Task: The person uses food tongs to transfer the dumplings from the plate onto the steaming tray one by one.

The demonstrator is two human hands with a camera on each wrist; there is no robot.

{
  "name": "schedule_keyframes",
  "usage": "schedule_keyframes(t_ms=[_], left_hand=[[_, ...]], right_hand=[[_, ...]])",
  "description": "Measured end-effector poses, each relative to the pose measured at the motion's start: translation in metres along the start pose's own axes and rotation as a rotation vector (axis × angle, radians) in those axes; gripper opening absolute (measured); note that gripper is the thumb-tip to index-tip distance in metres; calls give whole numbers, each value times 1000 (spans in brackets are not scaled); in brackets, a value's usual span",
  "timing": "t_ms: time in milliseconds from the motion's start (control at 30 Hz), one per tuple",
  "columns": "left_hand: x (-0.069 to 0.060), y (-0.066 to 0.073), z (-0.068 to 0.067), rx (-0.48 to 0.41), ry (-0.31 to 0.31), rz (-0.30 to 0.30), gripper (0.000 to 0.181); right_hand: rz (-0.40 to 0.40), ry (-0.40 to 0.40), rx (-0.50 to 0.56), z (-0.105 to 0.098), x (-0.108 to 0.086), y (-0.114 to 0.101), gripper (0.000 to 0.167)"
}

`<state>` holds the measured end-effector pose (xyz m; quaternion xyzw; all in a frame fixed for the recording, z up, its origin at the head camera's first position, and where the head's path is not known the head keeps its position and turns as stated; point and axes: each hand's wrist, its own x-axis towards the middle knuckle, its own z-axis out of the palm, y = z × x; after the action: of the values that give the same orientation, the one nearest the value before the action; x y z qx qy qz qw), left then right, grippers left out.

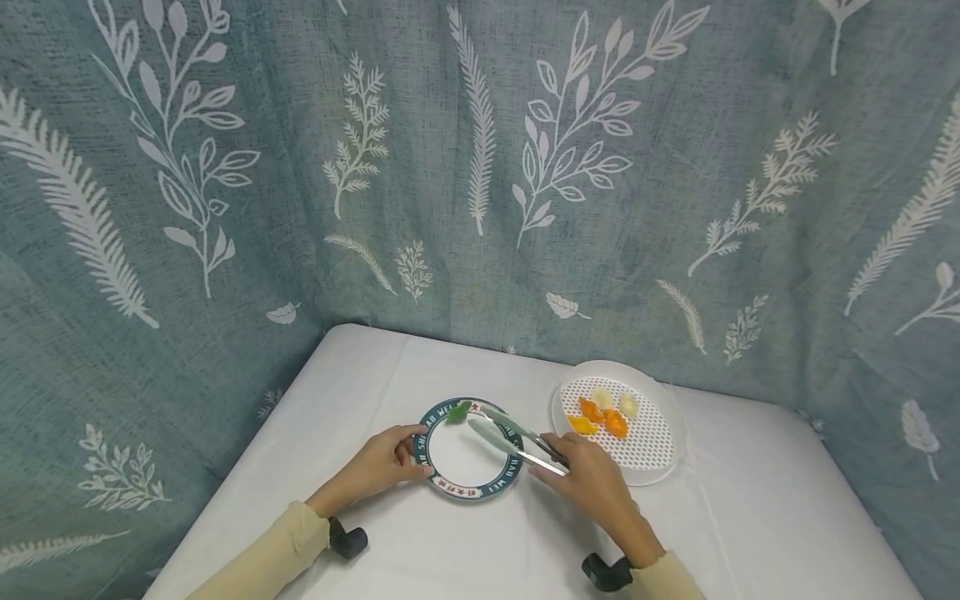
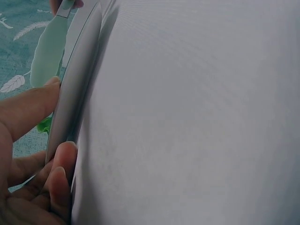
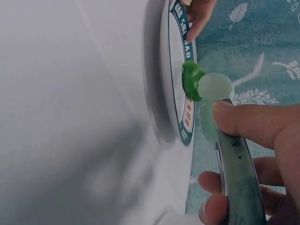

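Observation:
My left hand (image 1: 377, 463) grips the left rim of a white plate (image 1: 461, 458) with a dark teal lettered border. In the left wrist view, the thumb lies on the plate's upper side (image 2: 77, 93) and curled fingers reach its underside. A green leaf-like piece (image 1: 458, 412) lies by the plate's far rim. My right hand (image 1: 592, 482) holds metal tongs (image 1: 542, 463) with pale green tips over the plate. Those tips stand apart; in the right wrist view they come close to the green piece (image 3: 192, 80), but whether they touch it I cannot tell.
Right of the plate, a round white tray (image 1: 678, 433) with a perforated insert bears several orange and pale yellow pieces (image 1: 615, 422). A white cloth (image 1: 390, 558) covers the table. Behind it hangs a teal leaf-patterned curtain (image 1: 465, 275).

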<state>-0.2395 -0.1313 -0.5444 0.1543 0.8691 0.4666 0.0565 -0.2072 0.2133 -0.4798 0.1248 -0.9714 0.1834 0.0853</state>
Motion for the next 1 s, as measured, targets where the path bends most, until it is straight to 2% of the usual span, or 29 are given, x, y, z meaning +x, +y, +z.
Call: schedule_keyframes(t_ms=[233, 500, 867, 1000], left_hand=[[1, -1, 0, 7, 0, 11, 74], [-1, 1, -1, 6, -4, 18, 74], [-1, 2, -1, 12, 3, 11, 73], [-1, 2, 0, 21, 8, 14, 73]], right_hand=[[-69, 23, -37, 11, 5, -10, 51], [-94, 50, -48, 20, 9, -17, 50], [46, -1, -35, 23, 11, -37, 58], [76, 3, -36, 26, 10, -46, 60]])
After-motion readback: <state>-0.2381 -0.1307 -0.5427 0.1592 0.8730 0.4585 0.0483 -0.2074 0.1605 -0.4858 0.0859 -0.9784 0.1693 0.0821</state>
